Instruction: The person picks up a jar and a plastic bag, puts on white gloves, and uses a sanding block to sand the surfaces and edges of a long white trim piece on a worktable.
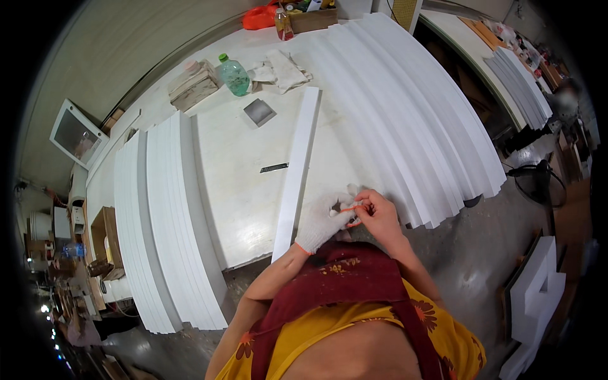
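My left hand (318,223) wears a white knitted glove with an orange cuff edge. Its fingers close on a second white glove (353,208), whose orange edge shows between my hands. Bare, my right hand (381,218) pinches that same edge from the other side. Both hands are in front of my dark red apron, by the table's near edge. Just left of them a long white strip (299,158) lies lengthwise on the white table (237,183). A thin dark blade-like piece (274,168) touches or nearly touches the strip's left side.
Stacked white strips stand at left (180,209) and a wide row (405,114) at right, overhanging the near edge. Farther back are a grey square block (259,113), a green bottle (234,77), crumpled white cloth (284,69) and a worn box-like block (193,85).
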Available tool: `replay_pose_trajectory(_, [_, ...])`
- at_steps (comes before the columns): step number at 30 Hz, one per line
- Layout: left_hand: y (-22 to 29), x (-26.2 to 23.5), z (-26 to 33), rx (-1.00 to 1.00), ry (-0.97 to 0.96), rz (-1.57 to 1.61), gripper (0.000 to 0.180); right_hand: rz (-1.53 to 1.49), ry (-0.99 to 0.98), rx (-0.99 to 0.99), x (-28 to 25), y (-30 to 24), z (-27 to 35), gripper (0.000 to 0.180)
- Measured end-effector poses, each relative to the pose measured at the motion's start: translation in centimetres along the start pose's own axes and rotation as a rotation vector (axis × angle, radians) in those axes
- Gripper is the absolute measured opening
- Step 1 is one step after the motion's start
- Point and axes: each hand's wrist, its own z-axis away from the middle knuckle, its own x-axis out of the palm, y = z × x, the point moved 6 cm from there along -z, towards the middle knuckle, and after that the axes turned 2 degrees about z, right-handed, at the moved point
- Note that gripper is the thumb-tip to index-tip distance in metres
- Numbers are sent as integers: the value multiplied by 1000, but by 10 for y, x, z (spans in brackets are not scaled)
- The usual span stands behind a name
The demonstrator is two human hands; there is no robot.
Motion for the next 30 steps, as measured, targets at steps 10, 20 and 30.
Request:
replay_pose_trajectory(10, [-101, 19, 11, -195, -33, 1263, 37, 286, 26, -723, 46, -65, 24, 29])
replay_pose_trajectory(20, [-5, -17, -8, -18, 283, 618, 14, 362, 89, -403, 44, -3, 7, 22])
replay_pose_trajectory(30, [-3, -2, 5, 172, 110, -112, 12, -692, -335, 94, 60, 59, -50, 35])
